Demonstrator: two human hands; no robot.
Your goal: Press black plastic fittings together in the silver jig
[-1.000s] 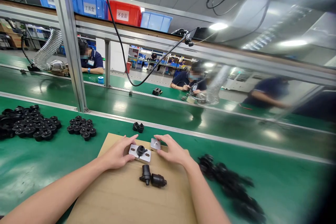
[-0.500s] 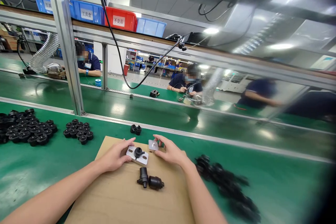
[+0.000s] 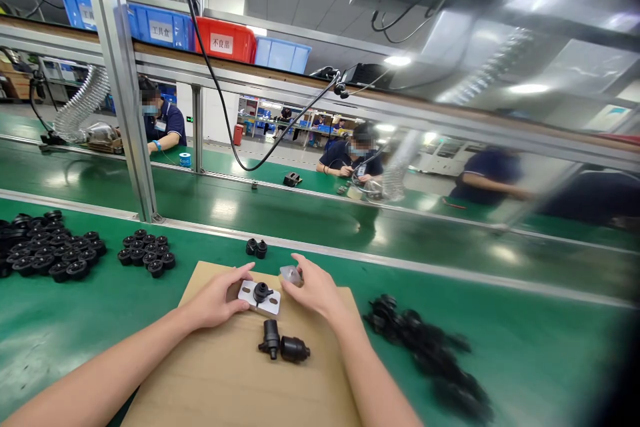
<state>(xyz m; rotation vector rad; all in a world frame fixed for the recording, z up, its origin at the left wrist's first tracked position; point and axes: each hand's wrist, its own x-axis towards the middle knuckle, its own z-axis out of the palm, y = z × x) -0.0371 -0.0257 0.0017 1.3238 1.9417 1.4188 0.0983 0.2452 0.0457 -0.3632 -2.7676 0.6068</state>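
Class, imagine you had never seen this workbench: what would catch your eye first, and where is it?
First, the two hands at the middle of the cardboard sheet: the left hand steadies a small metal plate with a black part on it, and the right hand holds a second metal piece. Heaps of black round parts lie at left on the green belt.

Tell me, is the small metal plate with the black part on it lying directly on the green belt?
No, the metal plate lies on the cardboard sheet, held at its edge by the left hand.
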